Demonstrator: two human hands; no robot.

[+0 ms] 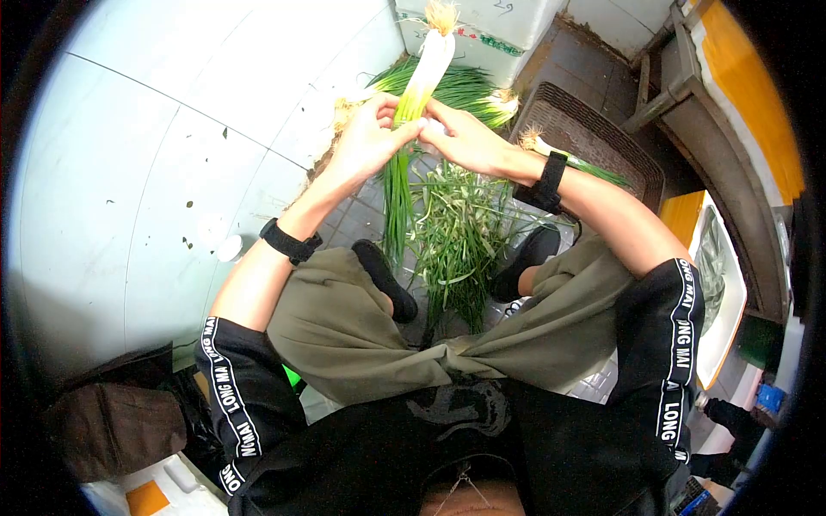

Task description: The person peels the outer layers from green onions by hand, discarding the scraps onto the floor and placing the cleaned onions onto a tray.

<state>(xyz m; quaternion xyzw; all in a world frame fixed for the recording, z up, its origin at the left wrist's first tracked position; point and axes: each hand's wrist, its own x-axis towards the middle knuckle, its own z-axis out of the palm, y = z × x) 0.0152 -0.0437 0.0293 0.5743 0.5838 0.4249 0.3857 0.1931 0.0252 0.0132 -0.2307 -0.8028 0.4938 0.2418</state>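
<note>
The scallion bunch (430, 69) is held roots-up in front of the white foam box (508, 30). The left hand (366, 133) curls around its stalks, and the right hand (469, 142) closes its fingertips on them too. To do this well, I'd keep the grip light so nothing bruises, with the root ends level. The black sleeves (662, 335) repeat LONG MAI; the foam box bears what looks like 29, plus red and green marks too small to read
</note>
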